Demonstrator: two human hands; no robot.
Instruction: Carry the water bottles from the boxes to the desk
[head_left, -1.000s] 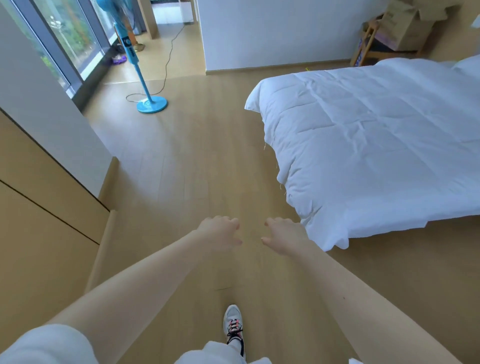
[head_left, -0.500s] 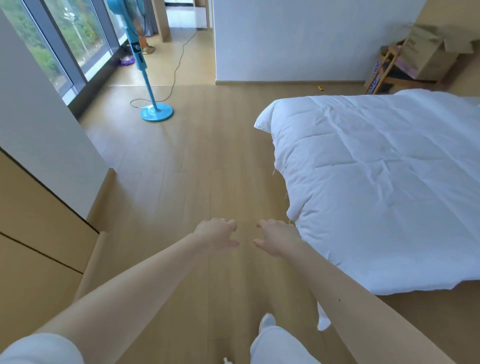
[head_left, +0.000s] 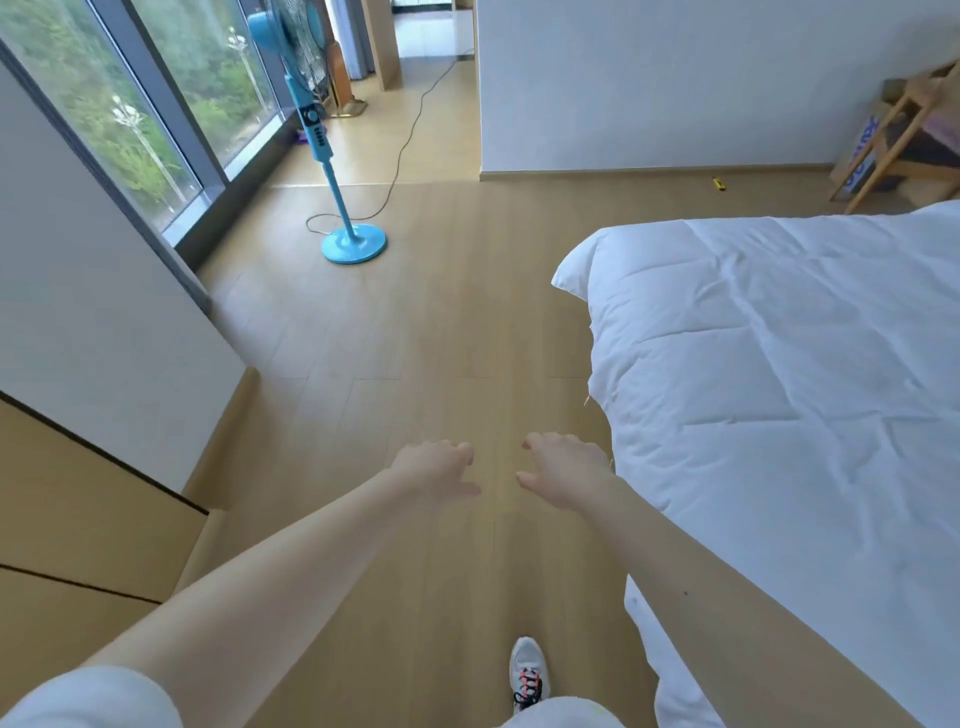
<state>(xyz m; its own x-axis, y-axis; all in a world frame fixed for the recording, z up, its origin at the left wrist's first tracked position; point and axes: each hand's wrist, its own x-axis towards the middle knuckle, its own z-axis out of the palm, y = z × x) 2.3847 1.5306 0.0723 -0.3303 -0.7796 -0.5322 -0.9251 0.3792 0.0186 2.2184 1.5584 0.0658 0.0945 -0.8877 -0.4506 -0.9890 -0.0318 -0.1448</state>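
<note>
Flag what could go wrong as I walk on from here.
1. The fan cord trails loose across the floor behind the blue fan; a foot could snag it.
2. The white duvet hangs right beside the right hand and might catch a leg.
3. A small yellow object lies by the far wall, easy to step on.
</note>
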